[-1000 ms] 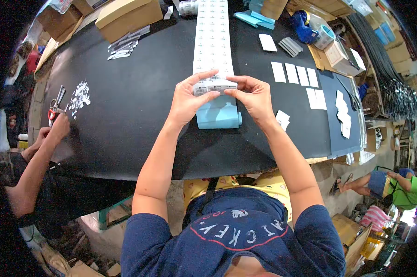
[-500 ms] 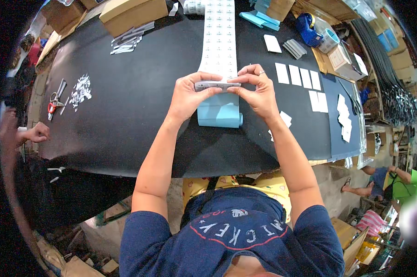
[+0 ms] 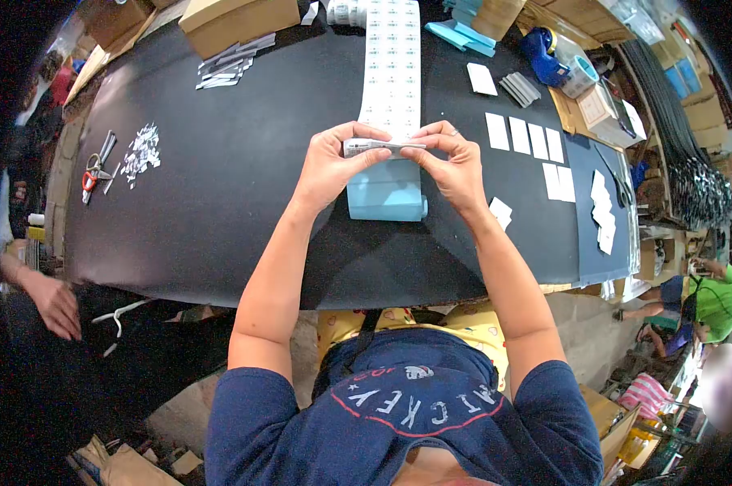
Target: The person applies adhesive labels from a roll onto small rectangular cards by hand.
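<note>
Between my left hand (image 3: 332, 162) and my right hand (image 3: 455, 166) is a narrow white printed paper strip (image 3: 364, 147), which looks folded. Thumb and fingers of each hand pinch one end, above the table. Beneath my hands runs a long sheet of printed labels (image 3: 392, 69), coming from a roll (image 3: 346, 12) at the far edge. Its near end shows light blue backing (image 3: 386, 194), curled at the end. Small white cards (image 3: 500, 212) lie just right of my right wrist.
White cards (image 3: 519, 135) are laid out at right, near grey strips (image 3: 520, 89) and a blue tape dispenser (image 3: 544, 57). Scissors (image 3: 93, 174) and paper scraps (image 3: 143, 150) lie at left. A cardboard box (image 3: 236, 24) stands at the back. Another person's hand (image 3: 54, 304) is at lower left.
The paper strip now looks narrower and slightly tilted between my fingers, while my hands stay almost in place. The other person's hand at left has moved nearer and opened out.
</note>
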{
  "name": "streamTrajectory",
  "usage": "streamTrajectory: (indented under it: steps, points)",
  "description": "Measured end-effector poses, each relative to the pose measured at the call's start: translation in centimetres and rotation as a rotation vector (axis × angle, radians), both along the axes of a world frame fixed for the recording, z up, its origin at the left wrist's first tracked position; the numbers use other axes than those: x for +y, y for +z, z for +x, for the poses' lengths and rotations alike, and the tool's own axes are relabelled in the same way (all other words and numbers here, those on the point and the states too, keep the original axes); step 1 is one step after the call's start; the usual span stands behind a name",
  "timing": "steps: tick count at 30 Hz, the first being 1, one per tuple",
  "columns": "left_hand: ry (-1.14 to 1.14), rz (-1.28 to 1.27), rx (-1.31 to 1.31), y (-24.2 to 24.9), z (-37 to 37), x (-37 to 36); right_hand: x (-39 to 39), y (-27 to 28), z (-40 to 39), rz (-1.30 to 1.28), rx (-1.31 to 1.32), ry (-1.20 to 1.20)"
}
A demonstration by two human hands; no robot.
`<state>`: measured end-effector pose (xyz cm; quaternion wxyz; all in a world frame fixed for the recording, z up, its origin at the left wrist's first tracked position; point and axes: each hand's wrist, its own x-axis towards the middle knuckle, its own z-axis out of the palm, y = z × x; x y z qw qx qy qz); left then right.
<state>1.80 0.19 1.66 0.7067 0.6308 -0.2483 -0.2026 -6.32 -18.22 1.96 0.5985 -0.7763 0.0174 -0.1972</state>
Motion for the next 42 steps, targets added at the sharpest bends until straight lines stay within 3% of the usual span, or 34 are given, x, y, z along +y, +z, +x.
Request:
streamTrajectory:
  steps: [20, 22, 23, 25, 27, 29, 42]
  points:
    - [-0.069, -0.02, 0.064, -0.3, 0.1, 0.1, -0.6, 0.3, -0.1, -0.01, -0.007, 0.036]
    - [-0.074, -0.009, 0.064, -0.1, 0.1, 0.0, -1.0, 0.9, -0.1, -0.247, -0.147, 0.015]
    - [-0.078, 0.003, 0.065, 0.0, 0.0, 0.1, -1.3, 1.4, -0.2, -0.246, -0.145, 0.017]
    - [-0.082, 0.004, 0.068, 0.1, 0.0, 0.1, -1.7, 3.1, -0.5, -0.53, -0.135, 0.051]
    - [-0.093, 0.003, 0.071, 0.2, -0.1, -0.1, -1.5, 4.0, -0.5, -0.561, -0.191, 0.053]
    - [-0.092, 0.034, 0.096, 0.4, -0.2, -0.2, -1.3, 4.8, -0.7, -0.782, -0.252, 0.115]
    - [-0.108, -0.032, 0.169, 0.0, -0.3, -0.4, -0.7, 3.2, -1.0, -0.974, -0.438, 0.034]
